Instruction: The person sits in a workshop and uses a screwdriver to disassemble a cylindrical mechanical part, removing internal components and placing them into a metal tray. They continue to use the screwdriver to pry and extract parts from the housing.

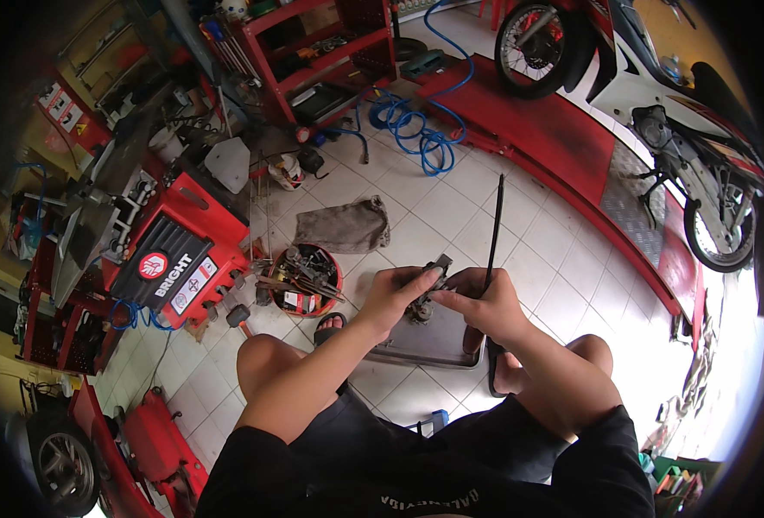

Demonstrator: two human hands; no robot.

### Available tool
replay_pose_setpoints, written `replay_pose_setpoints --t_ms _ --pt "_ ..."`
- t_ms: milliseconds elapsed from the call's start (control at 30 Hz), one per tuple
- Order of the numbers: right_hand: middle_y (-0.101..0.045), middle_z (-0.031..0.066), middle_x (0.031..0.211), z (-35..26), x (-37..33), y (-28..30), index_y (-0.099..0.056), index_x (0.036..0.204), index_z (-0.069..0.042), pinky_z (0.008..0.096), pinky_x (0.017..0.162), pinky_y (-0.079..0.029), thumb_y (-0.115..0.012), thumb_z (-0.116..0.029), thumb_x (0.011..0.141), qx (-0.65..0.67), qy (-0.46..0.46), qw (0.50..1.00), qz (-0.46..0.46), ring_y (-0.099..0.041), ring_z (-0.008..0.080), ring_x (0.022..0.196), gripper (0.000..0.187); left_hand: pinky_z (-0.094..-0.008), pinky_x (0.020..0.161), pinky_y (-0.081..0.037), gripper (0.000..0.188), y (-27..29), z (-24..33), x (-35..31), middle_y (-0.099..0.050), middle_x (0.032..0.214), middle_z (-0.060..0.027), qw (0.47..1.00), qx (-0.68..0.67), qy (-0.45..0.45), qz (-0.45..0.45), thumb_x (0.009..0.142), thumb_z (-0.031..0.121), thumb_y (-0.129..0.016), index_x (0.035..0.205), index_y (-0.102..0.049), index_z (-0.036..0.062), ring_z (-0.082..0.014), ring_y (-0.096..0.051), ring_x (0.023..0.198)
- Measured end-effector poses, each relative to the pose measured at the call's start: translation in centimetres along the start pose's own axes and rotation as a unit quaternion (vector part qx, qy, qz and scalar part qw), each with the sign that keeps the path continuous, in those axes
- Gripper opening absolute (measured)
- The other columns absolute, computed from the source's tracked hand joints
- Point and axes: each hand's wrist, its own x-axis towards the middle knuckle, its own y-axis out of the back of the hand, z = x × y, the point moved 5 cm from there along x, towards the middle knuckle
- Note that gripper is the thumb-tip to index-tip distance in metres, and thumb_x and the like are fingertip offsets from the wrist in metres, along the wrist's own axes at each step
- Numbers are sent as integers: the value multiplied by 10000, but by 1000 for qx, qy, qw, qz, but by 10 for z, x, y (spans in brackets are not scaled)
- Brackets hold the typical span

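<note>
Over a grey metal tray (434,347) on the floor, my left hand (392,298) is closed around a greasy metal mechanical part (440,266). Its exact kind is hard to make out between the fingers. My right hand (492,304) is closed too, thumb and fingertips meeting the same part. Through the right fist runs a long thin black rod (496,224), its tip pointing up and away from me. A dark reddish-brown end (472,339) shows below that hand. More brassy metal (418,311) appears under my left fingers; whether it is joined to the part I cannot tell.
A red tub (337,278) of tools stands left of the tray, with a grey rag (343,226) beyond. A red machine (187,250) is at left. Blue hose (429,147) coils near a red lift platform (546,147) carrying a motorcycle (675,129). A mallet (239,318) lies near my knee.
</note>
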Motion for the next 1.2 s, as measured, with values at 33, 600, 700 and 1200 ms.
replay_pose_setpoints --t_ms 33,600,700,1200 --pt "-705 113 731 2 -1 -2 -677 1018 126 295 317 -423 -812 -229 860 4 2 1000 0 -594 169 375 412 -260 845 -468 445 1 -1 -2 -715 986 -37 1000 1 2 4 930 387 -743 1101 -731 -24 -93 -614 927" --pt "-651 69 644 49 44 -4 -732 960 83 270 425 -420 -833 -198 785 -86 30 996 -2 -583 116 469 346 -336 1045 -388 711 13 7 6 -600 1367 -94 997 37 -35 55 1029 629 -422 1416 -513 39 -171 -532 1205" --pt "-618 37 627 66 55 -12 -714 1017 64 262 427 -362 -817 -167 818 33 -9 996 -85 -494 79 473 321 -355 1045 -417 695 19 11 3 -613 1339 -117 995 31 -24 91 1033 601 -442 1391 -523 11 -191 -547 1206" --pt "-441 -32 599 96 90 -22 -625 898 -14 259 430 -269 -722 -96 895 327 7 909 -258 -337 70 440 127 -325 920 -476 461 34 29 1 -666 1160 -63 988 0 -102 113 1022 445 -548 1179 -652 24 -172 -630 1068"
